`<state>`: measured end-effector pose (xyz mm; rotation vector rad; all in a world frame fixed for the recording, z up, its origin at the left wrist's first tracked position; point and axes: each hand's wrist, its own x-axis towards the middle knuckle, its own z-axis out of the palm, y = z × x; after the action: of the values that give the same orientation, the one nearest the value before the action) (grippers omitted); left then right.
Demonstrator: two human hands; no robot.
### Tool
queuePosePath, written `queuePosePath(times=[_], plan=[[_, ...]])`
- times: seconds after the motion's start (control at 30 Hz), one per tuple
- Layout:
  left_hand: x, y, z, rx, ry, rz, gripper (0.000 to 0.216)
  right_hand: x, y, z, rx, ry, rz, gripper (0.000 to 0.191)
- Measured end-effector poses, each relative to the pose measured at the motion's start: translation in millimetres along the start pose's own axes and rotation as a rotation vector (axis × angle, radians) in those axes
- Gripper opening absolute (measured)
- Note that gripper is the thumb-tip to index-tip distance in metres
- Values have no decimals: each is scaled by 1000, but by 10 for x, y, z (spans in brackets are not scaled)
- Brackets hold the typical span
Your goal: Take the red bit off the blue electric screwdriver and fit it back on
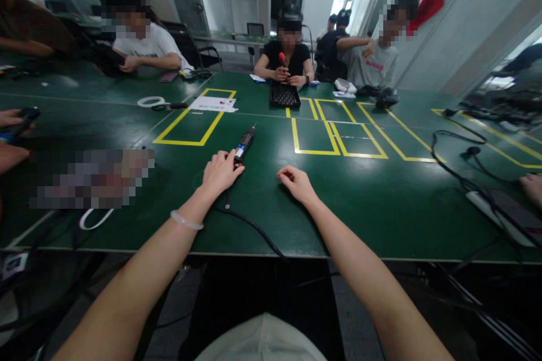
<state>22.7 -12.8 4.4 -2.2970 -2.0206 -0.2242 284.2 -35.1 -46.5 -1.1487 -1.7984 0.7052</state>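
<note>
My left hand (pixel 220 172) rests on the green table (pixel 359 203), fingers spread flat, its fingertips touching the rear end of a corded electric screwdriver (pixel 245 144) that lies pointing away from me. A pale bangle is on that wrist. The tool's black cable (pixel 254 228) runs back past my left wrist and over the table's near edge. My right hand (pixel 296 182) lies a little to the right, fingers loosely curled, nothing in them.
Yellow tape rectangles (pixel 336 138) mark the table. Across it a person holds a red-handled tool over a black tray (pixel 284 95). Other people sit at the left and right. Cables and a power strip (pixel 499 211) lie at right; white rings (pixel 150 102) at left.
</note>
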Motion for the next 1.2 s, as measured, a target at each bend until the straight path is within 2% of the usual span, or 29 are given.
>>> queuePosePath(times=[0.13,0.27,0.4,0.5,0.67,0.83,0.93,1.0,1.1,1.2], plan=[[83,-396,18,-3,5,-95,63,-2,-6,2,10,-7,0,17],[89,-590,42,13,65,-142,60,2,-1,1,12,-10,8,17],[37,-567,33,22,186,-129,49,6,22,7,18,-17,8,17],[6,-523,15,1,173,-123,38,4,29,10,22,-21,11,17],[-1,-512,3,27,143,-111,33,-4,11,5,15,-21,15,18],[0,-500,-16,-2,220,-149,40,-6,0,10,24,-20,26,17],[-20,-394,-54,-160,313,-69,43,-1,-7,21,48,-22,34,17],[-34,-253,-70,-380,330,40,44,4,-17,27,90,-25,48,17],[-52,39,-50,-793,168,204,49,13,-43,31,190,-39,72,17],[-78,339,2,-1087,-75,239,55,19,-87,27,327,-90,131,23]])
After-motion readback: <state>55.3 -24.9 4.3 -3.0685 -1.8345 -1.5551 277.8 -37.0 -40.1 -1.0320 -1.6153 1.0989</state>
